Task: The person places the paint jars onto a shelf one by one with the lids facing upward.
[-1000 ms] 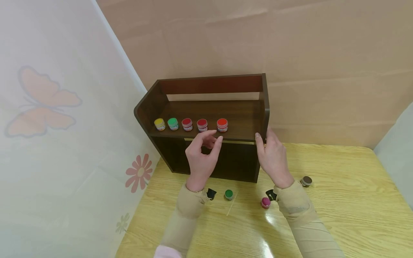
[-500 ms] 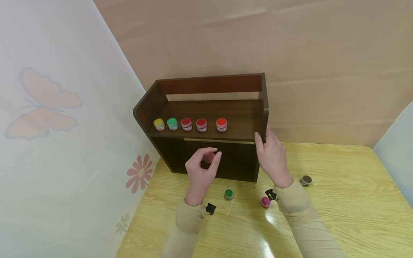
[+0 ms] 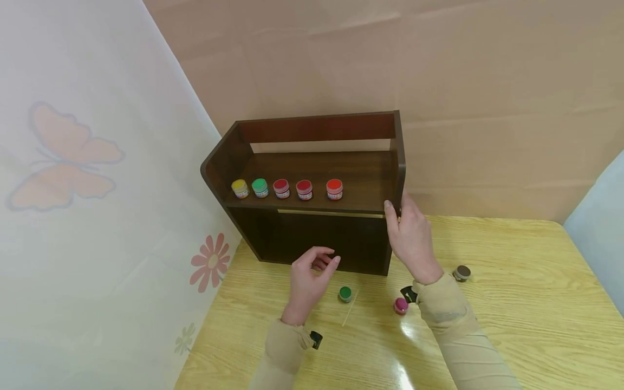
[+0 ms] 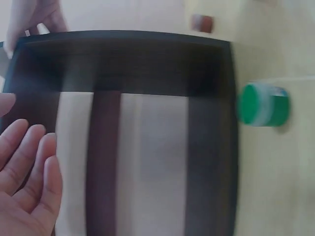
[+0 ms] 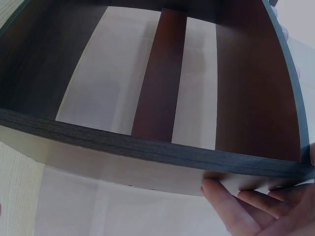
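My right hand [image 3: 414, 238] grips the right side of a dark brown wooden shelf [image 3: 363, 179], with the thumb at the front edge. Its fingers [image 5: 229, 204] lie against the outer face of the side panel in the right wrist view. My left hand [image 3: 309, 281] is in front of the lower compartment, fingers loosely bent and holding nothing. Just right of it, a green-lidded paint jar [image 3: 345, 294] stands on the table. On the upper shelf is a row of small paint jars: yellow [image 3: 240, 188], light green [image 3: 260, 187], two dark red ones and a bright red one [image 3: 334, 189].
A magenta-lidded jar [image 3: 401, 306] and a dark brown one [image 3: 461, 273] are on the wooden table [image 3: 526, 325]. A thin pale stick [image 3: 351, 307] lies beside the green jar. Walls covered in sheeting stand behind the shelf and at the left.
My left hand has come down from the upper shelf's front edge, near the bright red jar, toward the table. My right hand stays on the shelf's side.
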Tool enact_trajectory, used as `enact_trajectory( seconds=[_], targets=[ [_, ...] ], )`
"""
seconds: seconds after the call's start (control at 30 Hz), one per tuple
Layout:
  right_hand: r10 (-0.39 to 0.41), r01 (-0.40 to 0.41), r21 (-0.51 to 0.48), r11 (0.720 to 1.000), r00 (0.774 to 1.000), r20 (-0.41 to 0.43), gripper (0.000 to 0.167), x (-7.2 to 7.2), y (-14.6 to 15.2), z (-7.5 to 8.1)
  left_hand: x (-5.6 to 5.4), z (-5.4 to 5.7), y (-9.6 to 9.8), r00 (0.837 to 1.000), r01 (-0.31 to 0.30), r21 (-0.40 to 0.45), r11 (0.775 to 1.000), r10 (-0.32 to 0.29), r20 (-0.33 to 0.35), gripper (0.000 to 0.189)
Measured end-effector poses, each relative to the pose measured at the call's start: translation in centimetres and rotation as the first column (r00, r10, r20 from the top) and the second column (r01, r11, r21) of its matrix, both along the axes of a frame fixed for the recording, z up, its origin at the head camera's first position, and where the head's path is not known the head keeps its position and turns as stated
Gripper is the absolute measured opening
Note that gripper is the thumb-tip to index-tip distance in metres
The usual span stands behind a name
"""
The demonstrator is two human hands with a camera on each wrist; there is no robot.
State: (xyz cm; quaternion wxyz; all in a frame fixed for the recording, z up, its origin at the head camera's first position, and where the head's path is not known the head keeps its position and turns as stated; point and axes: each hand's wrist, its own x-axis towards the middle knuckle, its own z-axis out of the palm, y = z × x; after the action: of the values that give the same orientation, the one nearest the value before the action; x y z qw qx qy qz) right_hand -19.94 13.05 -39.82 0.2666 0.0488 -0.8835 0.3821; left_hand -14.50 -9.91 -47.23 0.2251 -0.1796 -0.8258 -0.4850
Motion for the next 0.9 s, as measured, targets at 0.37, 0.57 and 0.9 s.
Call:
enact_trajectory(
  seconds=[0.37, 0.57, 0.9],
  targets=[
    [-0.007, 0.007, 0.001, 1.0, 1.0, 0.0, 0.046, 0.1, -0.1, 0.0, 1.1, -3.9, 0.4, 0.954, 0.084, -0.261, 0.962, -0.002, 0.301, 0.04],
    [-0.007, 0.007, 0.003, 1.0, 1.0, -0.002, 0.047, 0.1, -0.1, 0.0, 0.9, -5.9, 0.9, 0.925, 0.112, -0.354, 0.928, 0.033, 0.378, 0.046],
    [-0.003, 0.003, 0.001, 1.0, 1.0, 0.002, 0.046, 0.1, 0.0, 0.0, 1.4, -8.4, 1.3, 0.916, 0.126, -0.38, 0.916, 0.04, 0.399, 0.052]
  ],
)
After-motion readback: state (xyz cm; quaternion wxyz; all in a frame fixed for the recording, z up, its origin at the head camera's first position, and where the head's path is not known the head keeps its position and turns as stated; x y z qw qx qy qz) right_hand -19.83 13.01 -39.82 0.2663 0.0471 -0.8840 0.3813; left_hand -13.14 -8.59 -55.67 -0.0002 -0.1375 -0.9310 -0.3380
